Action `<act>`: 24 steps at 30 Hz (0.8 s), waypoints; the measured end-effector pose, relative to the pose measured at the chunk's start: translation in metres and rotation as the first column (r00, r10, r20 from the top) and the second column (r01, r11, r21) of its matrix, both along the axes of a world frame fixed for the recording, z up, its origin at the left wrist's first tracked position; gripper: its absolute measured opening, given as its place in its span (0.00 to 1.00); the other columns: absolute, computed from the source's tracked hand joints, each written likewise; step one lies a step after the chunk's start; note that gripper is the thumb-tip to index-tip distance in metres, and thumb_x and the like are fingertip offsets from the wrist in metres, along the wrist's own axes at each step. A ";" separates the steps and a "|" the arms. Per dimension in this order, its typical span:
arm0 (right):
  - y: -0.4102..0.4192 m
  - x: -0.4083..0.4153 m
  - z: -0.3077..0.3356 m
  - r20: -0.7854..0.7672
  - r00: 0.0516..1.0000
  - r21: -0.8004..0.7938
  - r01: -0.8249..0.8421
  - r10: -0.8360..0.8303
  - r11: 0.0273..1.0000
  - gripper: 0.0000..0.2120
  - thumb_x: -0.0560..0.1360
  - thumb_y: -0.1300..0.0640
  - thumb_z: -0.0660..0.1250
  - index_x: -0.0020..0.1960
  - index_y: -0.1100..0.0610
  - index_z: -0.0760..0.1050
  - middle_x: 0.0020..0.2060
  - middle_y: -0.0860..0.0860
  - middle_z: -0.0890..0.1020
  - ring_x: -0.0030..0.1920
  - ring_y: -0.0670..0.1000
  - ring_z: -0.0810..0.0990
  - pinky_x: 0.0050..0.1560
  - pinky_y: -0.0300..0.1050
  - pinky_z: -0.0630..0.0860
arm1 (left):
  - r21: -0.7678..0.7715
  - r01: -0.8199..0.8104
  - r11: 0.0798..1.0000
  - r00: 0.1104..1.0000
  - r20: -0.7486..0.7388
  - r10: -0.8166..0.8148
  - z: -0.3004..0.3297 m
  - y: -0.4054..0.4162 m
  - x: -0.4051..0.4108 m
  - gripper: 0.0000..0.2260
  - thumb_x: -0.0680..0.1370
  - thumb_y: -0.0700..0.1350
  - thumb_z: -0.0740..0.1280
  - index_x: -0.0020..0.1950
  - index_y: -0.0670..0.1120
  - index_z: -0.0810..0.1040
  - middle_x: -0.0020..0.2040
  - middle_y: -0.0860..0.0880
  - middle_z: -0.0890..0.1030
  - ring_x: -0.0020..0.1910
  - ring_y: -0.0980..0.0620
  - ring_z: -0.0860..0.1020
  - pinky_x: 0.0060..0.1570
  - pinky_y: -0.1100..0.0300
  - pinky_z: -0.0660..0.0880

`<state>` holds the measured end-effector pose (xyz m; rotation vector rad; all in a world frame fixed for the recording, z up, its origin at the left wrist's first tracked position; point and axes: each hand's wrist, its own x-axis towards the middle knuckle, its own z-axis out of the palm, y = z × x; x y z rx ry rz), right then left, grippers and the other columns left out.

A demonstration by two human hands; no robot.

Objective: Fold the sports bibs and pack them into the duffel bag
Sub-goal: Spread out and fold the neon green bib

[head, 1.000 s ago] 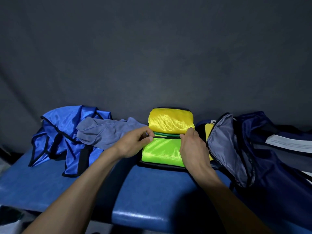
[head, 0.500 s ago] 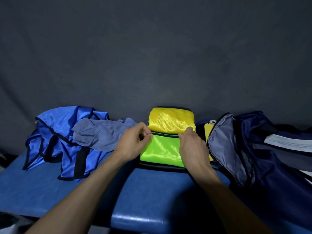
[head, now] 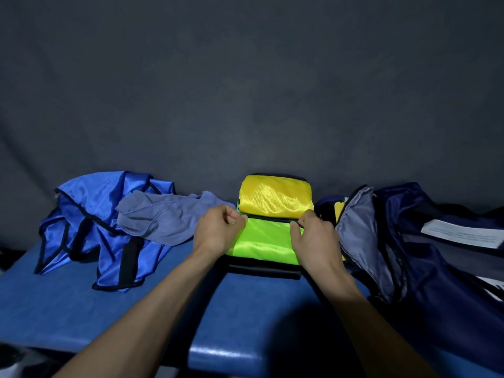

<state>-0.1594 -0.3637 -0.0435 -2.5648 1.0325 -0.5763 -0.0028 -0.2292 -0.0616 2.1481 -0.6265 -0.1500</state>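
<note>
Blue bench (head: pixel 68 309) holds four bibs; two hands, left (head: pixel 218 230) and right (head: pixel 316 241), pinch the green bib (head: pixel 261 241).

The one camera is sitting on my head, looking forward and down across the blue padded bench (head: pixel 81 309) toward the dark backdrop (head: pixel 245 77). It is taking in a wide angle: my forearms are reaching in from the bottom edge, my left hand (head: pixel 218 233) and right hand (head: pixel 316 238) are meeting close below the centre, and the bench is running off both sides. No second view is sharing this scene.
</note>
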 end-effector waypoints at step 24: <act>0.013 -0.017 0.014 0.035 0.998 0.342 0.042 -0.058 0.939 0.24 0.82 0.39 0.59 0.37 0.57 0.66 0.30 0.54 0.77 0.34 0.59 0.82 0.35 0.49 0.73 | 0.094 -0.025 0.995 0.995 0.104 0.015 -0.004 0.012 -0.003 0.11 0.81 0.54 0.66 0.44 0.49 0.77 0.34 0.54 0.78 0.37 0.50 0.77 0.36 0.57 0.65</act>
